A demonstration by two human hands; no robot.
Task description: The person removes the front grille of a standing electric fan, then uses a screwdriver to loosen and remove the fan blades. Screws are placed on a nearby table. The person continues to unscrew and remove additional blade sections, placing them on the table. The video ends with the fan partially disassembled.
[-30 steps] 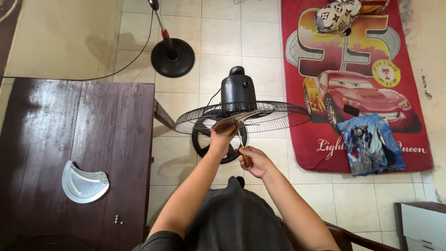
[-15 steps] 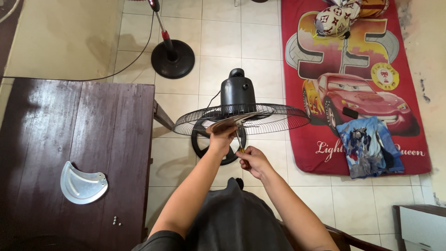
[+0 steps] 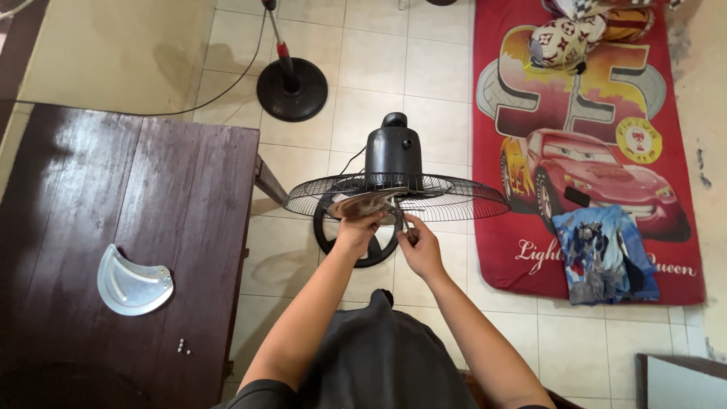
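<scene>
While two hands are working at one black fan point(image 3: 391, 155) on the tiled floor, the left hand point(image 3: 356, 231) is gripping a metal fan blade point(image 3: 362, 204) over the wire grille point(image 3: 462, 201), and the right hand point(image 3: 420, 246) is pinching a screwdriver point(image 3: 404, 222). One loose blade point(image 3: 132, 282) and three screws point(image 3: 182, 348) are lying near the table's point(image 3: 151, 174) right edge.

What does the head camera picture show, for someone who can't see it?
Two hands work at a black fan's wire guard: the left hand holds a metal blade, the right hand is beside it. A spare blade lies on the dark table.
</scene>
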